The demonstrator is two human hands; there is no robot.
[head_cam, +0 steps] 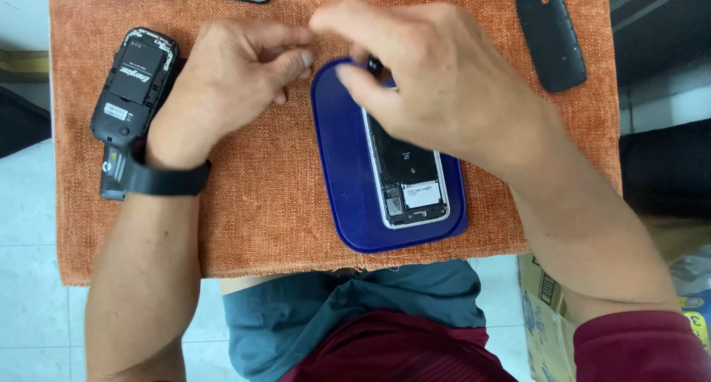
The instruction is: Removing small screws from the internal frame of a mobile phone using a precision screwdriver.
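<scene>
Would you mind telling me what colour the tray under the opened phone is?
The tray is dark blue, seen best in the head view.

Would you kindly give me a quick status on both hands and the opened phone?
Left hand pinched, beside tray. Right hand over opened phone, small dark part in fingers. Nothing blocking.

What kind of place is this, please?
Probably a small phone-repair spot at home: an opened smartphone lies on a blue tray, an older phone with its back removed on an orange cloth, and a cardboard box stands nearby.
</scene>
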